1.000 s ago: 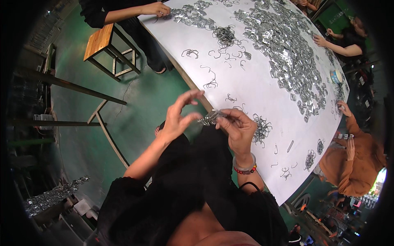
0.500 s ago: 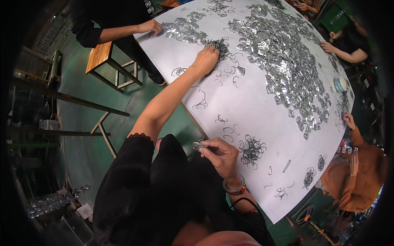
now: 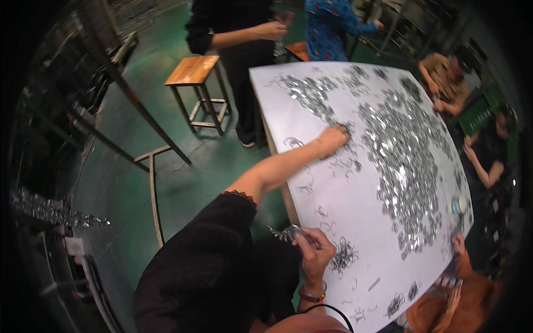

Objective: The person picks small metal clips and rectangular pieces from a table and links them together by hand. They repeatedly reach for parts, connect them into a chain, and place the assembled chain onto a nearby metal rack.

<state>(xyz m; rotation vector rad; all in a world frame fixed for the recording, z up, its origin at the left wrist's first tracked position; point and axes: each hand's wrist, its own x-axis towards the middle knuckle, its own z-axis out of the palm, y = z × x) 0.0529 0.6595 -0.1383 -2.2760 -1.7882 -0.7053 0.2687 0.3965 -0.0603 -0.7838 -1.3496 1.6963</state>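
Note:
My left hand (image 3: pixel 333 141) reaches across the white table (image 3: pixel 327 186) to a heap of dark bent wire pieces (image 3: pixel 348 131). Its fingers are curled down into that heap, and the tips are hidden. Close to my body, just off the table's near left edge, my right hand (image 3: pixel 316 253) pinches a small cluster of shiny metal buckles (image 3: pixel 287 233) between thumb and fingers; blur hides how many. Beside its knuckles lies another tangle of bent wires (image 3: pixel 342 254). Flat silver buckles (image 3: pixel 408 172) form a broad heap beyond both hands.
A wooden stool (image 3: pixel 193 71) stands left of the table, near a metal frame (image 3: pixel 152 194). A person in black (image 3: pixel 239 39) stands past the stool. Other people sit along the right side, one in orange-brown sleeves (image 3: pixel 472 299). A small tub (image 3: pixel 458 205) sits near the right edge.
My view has swung, so the table appears further right and lower. The person in black has lifted a hand off the table. My left hand stays at the wire heap; my right still grips metal pieces.

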